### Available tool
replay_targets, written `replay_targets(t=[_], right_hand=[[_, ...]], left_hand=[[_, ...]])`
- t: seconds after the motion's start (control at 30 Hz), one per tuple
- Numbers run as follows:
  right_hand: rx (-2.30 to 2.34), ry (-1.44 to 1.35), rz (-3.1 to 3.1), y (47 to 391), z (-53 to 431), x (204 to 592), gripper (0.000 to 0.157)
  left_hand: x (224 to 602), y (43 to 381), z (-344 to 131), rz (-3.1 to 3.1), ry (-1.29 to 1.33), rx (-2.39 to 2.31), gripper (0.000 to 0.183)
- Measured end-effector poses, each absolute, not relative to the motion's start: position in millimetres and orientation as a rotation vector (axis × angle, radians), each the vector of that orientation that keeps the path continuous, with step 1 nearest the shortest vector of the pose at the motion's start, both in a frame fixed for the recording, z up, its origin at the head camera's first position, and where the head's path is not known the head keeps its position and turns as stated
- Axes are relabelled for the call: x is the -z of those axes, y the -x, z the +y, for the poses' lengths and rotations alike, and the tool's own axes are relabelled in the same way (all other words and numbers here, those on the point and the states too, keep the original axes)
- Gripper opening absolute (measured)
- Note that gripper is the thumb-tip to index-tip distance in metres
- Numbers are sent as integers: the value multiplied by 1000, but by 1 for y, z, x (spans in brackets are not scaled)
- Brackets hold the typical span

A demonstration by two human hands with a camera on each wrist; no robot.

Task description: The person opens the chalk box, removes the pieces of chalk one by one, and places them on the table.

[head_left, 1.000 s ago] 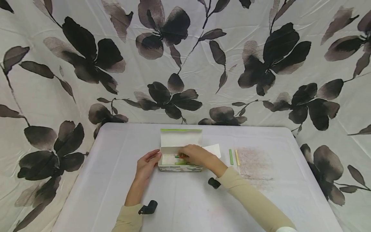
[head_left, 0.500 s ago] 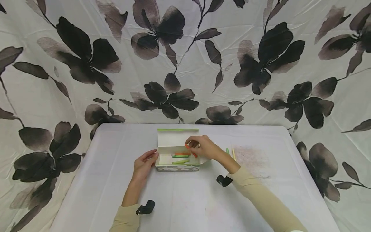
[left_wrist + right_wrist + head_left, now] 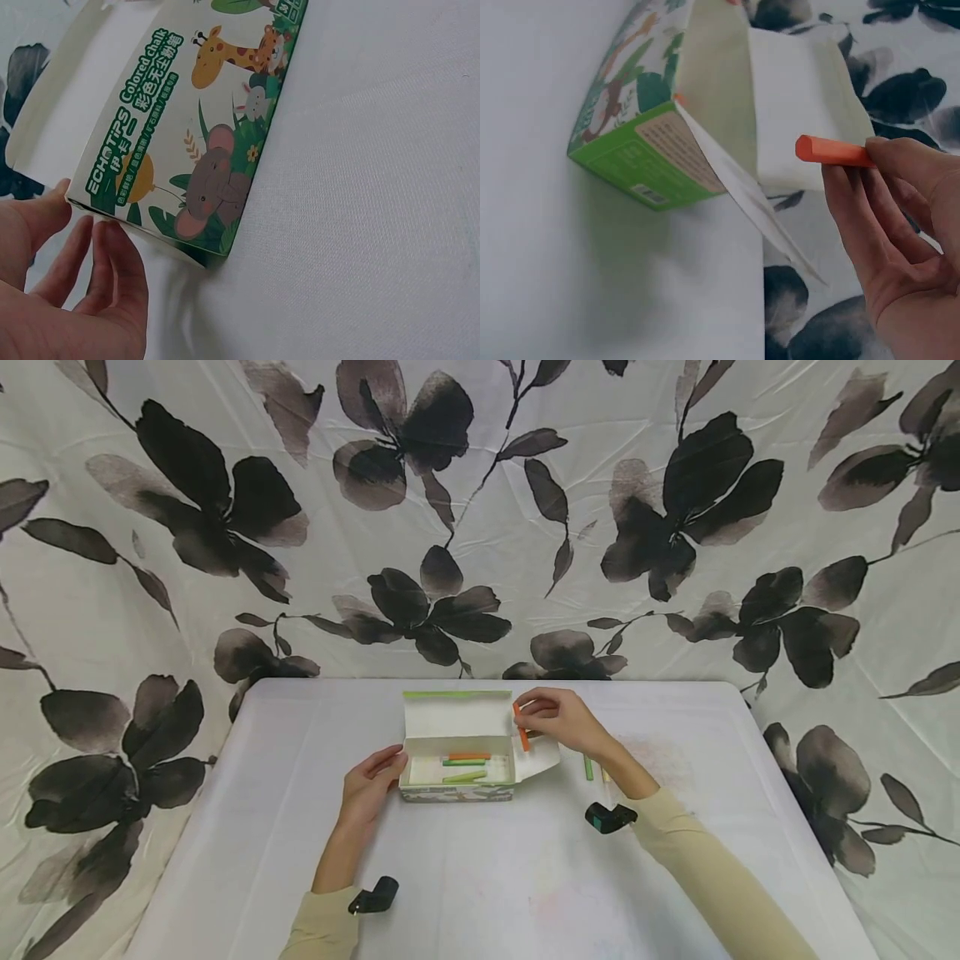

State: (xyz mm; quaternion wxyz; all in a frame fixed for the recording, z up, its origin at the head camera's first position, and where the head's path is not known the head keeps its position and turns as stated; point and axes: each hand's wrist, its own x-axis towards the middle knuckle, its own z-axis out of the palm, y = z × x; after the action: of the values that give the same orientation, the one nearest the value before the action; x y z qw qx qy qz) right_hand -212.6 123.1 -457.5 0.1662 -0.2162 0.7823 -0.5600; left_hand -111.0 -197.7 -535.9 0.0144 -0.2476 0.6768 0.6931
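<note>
An open chalk box with printed animals stands on the table, its lid raised at the back. My left hand holds its left end, thumb and fingertips at the corner and end flap. Inside lie an orange chalk stick, a green one and a yellow-green one. My right hand pinches another orange chalk stick between thumb and fingers, above the box's right side flap. In the right wrist view, this stick is clear of the box.
To the right of the box, a green chalk stick lies on the white table. Beside it is a yellow chalk stick, partly hidden by the right arm. Reddish smudges mark the cloth there. A floral curtain hangs behind.
My right hand has lifted an orange chalk stick out of the box and carried it right, past the box's edge. My left hand stays at the left end.
</note>
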Motion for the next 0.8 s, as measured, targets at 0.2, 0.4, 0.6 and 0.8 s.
replay_targets(t=[0.2,0.4,0.6,0.8], right_hand=[[1678,482,2145,214,146,454,38],[1708,422,2168,215,172,457,39],[1731,356,2181,212,196,463,43],[1764,304,2204,207,216,473,41]], left_hand=[[536,111,-198,2100,761,-2166,43],[538,112,-198,2100,759,-2176,43],[538,112,-199,2098,767,-2178,43],[538,112,-200,2095,766,-2165,44]])
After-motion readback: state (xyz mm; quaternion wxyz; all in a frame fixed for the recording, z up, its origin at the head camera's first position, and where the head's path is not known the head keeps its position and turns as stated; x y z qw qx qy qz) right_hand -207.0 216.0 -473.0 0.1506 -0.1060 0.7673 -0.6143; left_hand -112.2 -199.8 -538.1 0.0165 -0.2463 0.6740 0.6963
